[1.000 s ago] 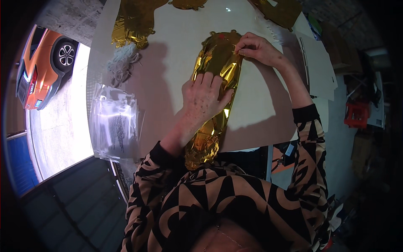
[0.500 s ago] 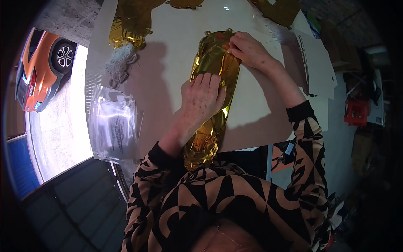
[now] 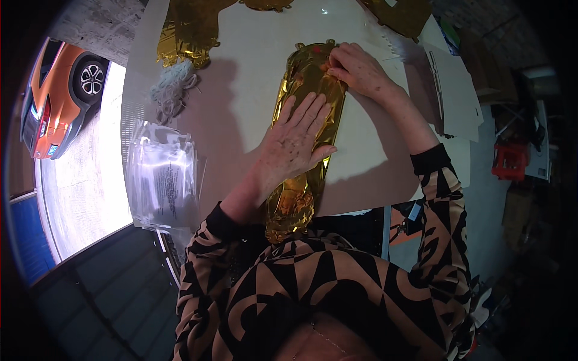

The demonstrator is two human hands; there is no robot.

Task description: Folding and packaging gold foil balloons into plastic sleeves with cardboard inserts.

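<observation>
A long gold foil balloon, flat and wrinkled, lies lengthwise on the white table. Small tabs stick out at its far end, and its near end hangs over the table edge by my body. My left hand rests flat on the middle of the foil, fingers stretched and thumb out to the right. At the far right edge of the balloon, my right hand is closed, with thumb and fingers pinching the foil. The part under my left palm is hidden.
More gold foil pieces lie at the far left, with another at the far right. Left of the balloon are a bundle of pale string and a stack of clear plastic bags. White sheets lie on the right.
My left hand was curled with bent fingers on the foil; now it has flattened and its fingers reach farther up. My right hand stays at the same edge.
</observation>
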